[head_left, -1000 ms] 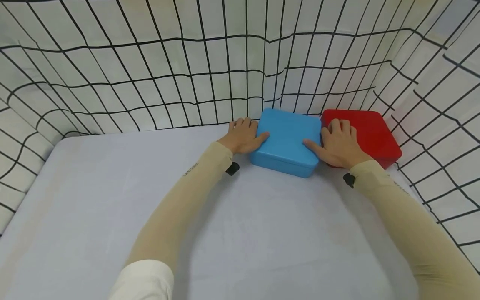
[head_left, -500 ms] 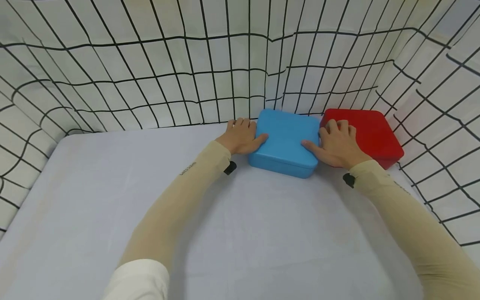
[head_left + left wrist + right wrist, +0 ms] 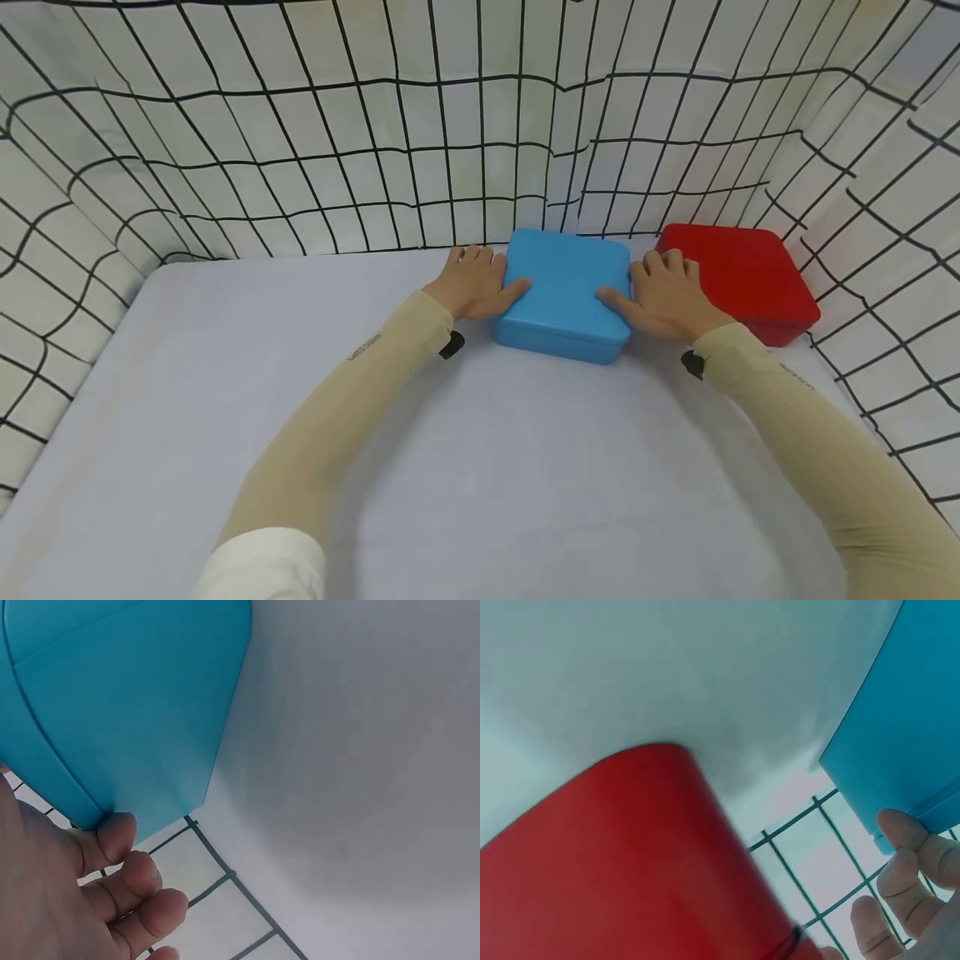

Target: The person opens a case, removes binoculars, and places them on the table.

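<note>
A blue square box with a lid seam sits at the back of the white surface, right of centre in the head view. My left hand holds its left side, thumb over the top edge and fingers along the side. On the opposite side my right hand grips it, thumb on the lid. The left wrist view shows a fingertip at the box's far corner; in the right wrist view another fingertip meets the lid edge. A red box lies just right of my right hand, partly hidden behind it.
Black wire mesh backed by white cloth rises behind the boxes and along both sides. The white covered surface stretches left and toward me. The red box stands close to the right-hand mesh.
The blue box has shifted slightly left with both hands, widening the gap to the red box. The head view has turned a little, so the mesh appears further right.
</note>
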A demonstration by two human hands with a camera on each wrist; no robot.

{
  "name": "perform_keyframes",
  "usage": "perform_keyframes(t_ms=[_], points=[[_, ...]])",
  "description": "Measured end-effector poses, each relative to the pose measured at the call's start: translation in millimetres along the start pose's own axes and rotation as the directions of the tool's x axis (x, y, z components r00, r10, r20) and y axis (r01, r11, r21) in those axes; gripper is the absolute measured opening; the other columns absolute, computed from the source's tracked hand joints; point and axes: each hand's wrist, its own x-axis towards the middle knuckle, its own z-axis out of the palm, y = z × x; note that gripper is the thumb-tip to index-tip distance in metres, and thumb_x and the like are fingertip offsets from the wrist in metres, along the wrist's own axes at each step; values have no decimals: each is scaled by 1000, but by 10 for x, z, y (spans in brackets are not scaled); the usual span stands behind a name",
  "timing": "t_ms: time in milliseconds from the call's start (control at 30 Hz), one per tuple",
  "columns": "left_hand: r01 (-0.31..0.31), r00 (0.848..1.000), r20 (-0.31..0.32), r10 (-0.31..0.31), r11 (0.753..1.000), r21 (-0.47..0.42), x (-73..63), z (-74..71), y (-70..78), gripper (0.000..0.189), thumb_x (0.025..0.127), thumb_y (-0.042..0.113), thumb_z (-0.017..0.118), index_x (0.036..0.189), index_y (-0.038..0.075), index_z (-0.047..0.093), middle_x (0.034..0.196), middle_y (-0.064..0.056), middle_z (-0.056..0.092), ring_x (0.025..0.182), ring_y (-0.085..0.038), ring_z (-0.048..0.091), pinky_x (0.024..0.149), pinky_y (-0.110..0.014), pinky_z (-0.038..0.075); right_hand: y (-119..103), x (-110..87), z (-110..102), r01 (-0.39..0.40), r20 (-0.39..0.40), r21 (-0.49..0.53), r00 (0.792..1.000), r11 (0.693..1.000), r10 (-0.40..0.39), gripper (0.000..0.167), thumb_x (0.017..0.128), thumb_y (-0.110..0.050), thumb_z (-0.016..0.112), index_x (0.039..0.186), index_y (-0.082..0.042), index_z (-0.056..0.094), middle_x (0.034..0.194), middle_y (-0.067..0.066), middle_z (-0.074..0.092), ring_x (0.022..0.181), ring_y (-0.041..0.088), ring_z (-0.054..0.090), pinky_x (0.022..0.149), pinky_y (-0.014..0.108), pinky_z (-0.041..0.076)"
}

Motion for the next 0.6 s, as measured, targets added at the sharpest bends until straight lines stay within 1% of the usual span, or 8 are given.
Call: perform_keyframes(t_ms=[267, 500, 600], points=[[0, 1000, 2, 0, 1000, 15, -204, 41, -104, 79, 106, 63, 26, 145, -2, 47, 142, -19, 56, 136, -36, 47, 122, -55, 28, -162, 16, 35, 52, 9, -13, 999, 999, -52, 85, 98, -64, 48, 148, 4, 42, 141, 28, 46, 131, 47, 38, 108, 64, 35], [24, 1000, 7, -24, 999, 44, -374, 38, -230, 79, 106, 63, 26, 144, -3, 48, 137, -19, 57, 131, -35, 49, 119, -54, 30, -338, 39, 28, 90, 13, -34, 996, 995, -90, 86, 98, -67, 45, 148, 3, 43, 140, 26, 48, 132, 44, 39, 107, 62, 37], [26, 1000, -2, -26, 998, 58, -437, 24, -270, 78, 106, 62, 26, 142, -3, 48, 134, -19, 58, 128, -35, 49, 118, -54, 31, -402, 43, 13, 98, 16, -40, 995, 994, -98, 85, 98, -66, 44, 148, 3, 43, 138, 26, 48, 132, 44, 39, 108, 62, 36]])
